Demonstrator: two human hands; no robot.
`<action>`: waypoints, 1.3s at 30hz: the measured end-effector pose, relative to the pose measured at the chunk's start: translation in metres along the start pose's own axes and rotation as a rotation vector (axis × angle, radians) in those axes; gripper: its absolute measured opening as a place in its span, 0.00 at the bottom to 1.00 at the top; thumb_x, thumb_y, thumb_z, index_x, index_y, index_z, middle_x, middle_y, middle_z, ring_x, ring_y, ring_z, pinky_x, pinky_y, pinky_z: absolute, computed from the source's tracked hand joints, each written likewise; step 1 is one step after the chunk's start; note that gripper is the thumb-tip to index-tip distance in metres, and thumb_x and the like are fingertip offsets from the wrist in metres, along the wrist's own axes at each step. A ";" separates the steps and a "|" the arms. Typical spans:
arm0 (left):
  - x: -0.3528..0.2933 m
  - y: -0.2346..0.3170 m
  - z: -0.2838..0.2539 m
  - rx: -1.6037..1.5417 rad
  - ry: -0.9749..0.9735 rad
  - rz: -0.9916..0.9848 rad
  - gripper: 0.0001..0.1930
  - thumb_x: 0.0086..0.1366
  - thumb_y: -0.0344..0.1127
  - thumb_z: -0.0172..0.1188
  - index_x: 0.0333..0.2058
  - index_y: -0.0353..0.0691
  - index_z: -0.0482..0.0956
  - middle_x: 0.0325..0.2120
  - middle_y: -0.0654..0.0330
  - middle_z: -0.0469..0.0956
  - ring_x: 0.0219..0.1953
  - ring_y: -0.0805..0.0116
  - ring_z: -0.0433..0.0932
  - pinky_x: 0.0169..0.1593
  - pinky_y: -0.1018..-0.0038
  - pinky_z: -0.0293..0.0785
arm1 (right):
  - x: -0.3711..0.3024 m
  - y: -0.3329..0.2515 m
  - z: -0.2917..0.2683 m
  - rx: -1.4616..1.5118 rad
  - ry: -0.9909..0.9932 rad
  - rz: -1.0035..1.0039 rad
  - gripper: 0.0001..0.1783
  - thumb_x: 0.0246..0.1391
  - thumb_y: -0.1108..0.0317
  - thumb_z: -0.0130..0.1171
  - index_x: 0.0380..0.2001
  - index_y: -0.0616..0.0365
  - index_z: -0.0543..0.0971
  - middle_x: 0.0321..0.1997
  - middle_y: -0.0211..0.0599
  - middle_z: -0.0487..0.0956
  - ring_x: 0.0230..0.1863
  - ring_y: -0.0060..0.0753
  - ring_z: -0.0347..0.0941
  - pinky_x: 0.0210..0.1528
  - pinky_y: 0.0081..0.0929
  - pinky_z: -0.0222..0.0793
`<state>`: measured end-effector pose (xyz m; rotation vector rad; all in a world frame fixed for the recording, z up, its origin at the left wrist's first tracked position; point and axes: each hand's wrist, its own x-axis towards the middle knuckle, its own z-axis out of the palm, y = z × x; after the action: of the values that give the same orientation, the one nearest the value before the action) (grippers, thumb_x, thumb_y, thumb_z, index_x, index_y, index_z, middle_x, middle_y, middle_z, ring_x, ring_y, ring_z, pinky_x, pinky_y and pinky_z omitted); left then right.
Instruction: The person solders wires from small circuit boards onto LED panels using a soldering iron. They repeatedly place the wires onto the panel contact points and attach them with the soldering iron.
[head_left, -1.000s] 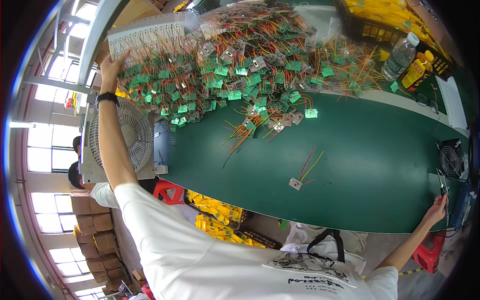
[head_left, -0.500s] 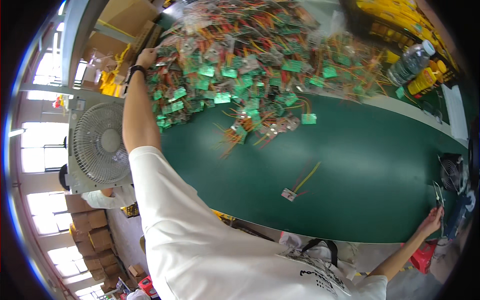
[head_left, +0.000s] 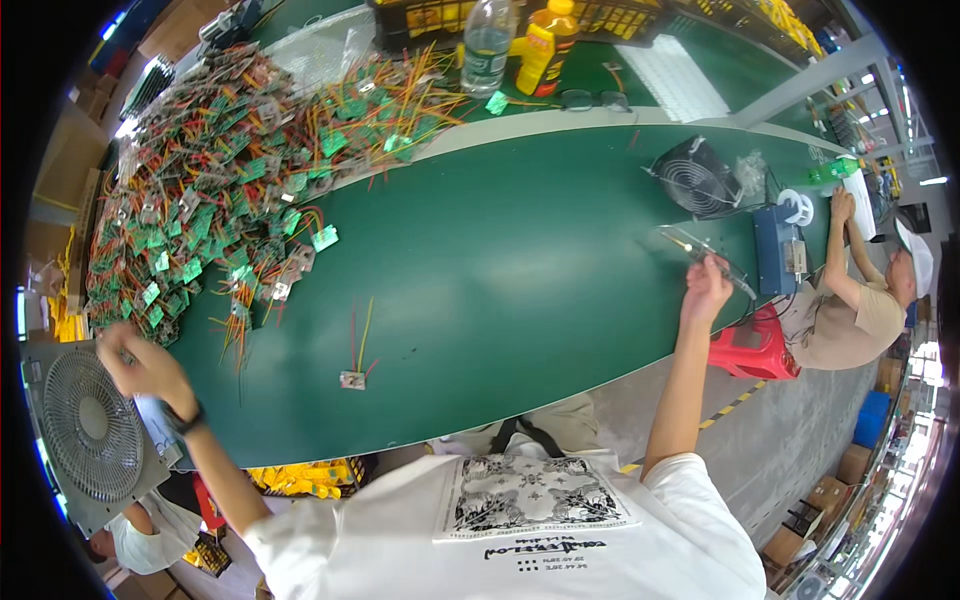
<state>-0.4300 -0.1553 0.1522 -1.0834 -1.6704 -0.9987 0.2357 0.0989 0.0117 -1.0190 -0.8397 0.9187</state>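
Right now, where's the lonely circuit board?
In the head view, the circuit board lies left of centre on the tabletop, right of the left hand.

Arms spread wide, hands well apart. Left forearm (head_left: 228,482) runs up and outward from lower centre to the left side; left hand (head_left: 152,372) at its end, motion-blurred, fingers loosely bent and parted, fingertip detail lost. Right forearm (head_left: 677,395) is bare, near vertical, leaning slightly outward toward the top. Right wrist (head_left: 693,325) roughly in line with forearm. Right hand (head_left: 706,290) sits higher in view than left, sharper, fingers curled into a pinch grip, tips up.
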 end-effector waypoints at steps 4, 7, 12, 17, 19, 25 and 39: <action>-0.048 0.208 0.008 -0.450 -0.279 0.104 0.08 0.42 0.16 0.50 0.20 0.37 0.71 0.21 0.56 0.73 0.27 0.60 0.72 0.35 0.67 0.70 | 0.002 0.002 -0.006 0.000 -0.008 0.034 0.11 0.52 0.71 0.59 0.35 0.69 0.75 0.20 0.35 0.74 0.17 0.23 0.68 0.18 0.16 0.58; -0.062 0.324 0.084 -0.918 -0.543 0.164 0.09 0.44 0.18 0.58 0.23 0.40 0.73 0.23 0.59 0.74 0.27 0.59 0.73 0.36 0.67 0.71 | 0.003 0.003 -0.011 0.008 -0.040 0.057 0.10 0.52 0.73 0.60 0.36 0.69 0.75 0.22 0.38 0.75 0.16 0.23 0.68 0.16 0.16 0.58; -0.063 0.482 0.259 -1.128 -0.762 0.260 0.02 0.54 0.26 0.53 0.27 0.38 0.74 0.25 0.55 0.75 0.32 0.53 0.75 0.36 0.63 0.72 | 0.004 0.004 -0.014 -0.020 -0.097 0.125 0.11 0.51 0.76 0.61 0.37 0.68 0.74 0.22 0.36 0.75 0.16 0.23 0.68 0.16 0.15 0.58; -0.071 0.575 0.398 -0.894 -0.850 0.367 0.10 0.54 0.35 0.57 0.35 0.39 0.75 0.33 0.55 0.79 0.38 0.53 0.77 0.41 0.61 0.73 | 0.005 -0.001 -0.010 0.019 -0.105 0.159 0.10 0.50 0.77 0.61 0.36 0.68 0.73 0.27 0.38 0.76 0.17 0.23 0.69 0.18 0.16 0.60; -0.076 0.598 0.436 -0.770 -0.978 0.476 0.23 0.55 0.51 0.60 0.44 0.42 0.75 0.45 0.52 0.76 0.47 0.53 0.75 0.48 0.59 0.72 | 0.005 -0.003 -0.006 0.042 -0.082 0.170 0.10 0.50 0.78 0.60 0.35 0.68 0.73 0.26 0.37 0.76 0.18 0.23 0.69 0.18 0.16 0.61; -0.107 0.650 0.454 -0.531 -1.061 0.670 0.43 0.51 0.73 0.52 0.55 0.43 0.71 0.52 0.45 0.69 0.55 0.47 0.67 0.55 0.52 0.66 | 0.009 -0.007 -0.013 0.005 -0.077 0.215 0.10 0.49 0.78 0.60 0.35 0.68 0.73 0.26 0.37 0.76 0.19 0.22 0.70 0.19 0.15 0.63; -0.100 0.654 0.456 -0.485 -0.918 0.829 0.31 0.57 0.66 0.50 0.52 0.52 0.74 0.52 0.47 0.70 0.51 0.43 0.72 0.50 0.54 0.70 | 0.008 -0.002 -0.013 -0.031 -0.086 0.226 0.10 0.50 0.77 0.61 0.36 0.67 0.73 0.28 0.38 0.76 0.17 0.24 0.69 0.18 0.16 0.61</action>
<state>0.0990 0.4376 0.0287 -2.5551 -1.3452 -0.3292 0.2511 0.1016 0.0113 -1.1235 -0.8233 1.1509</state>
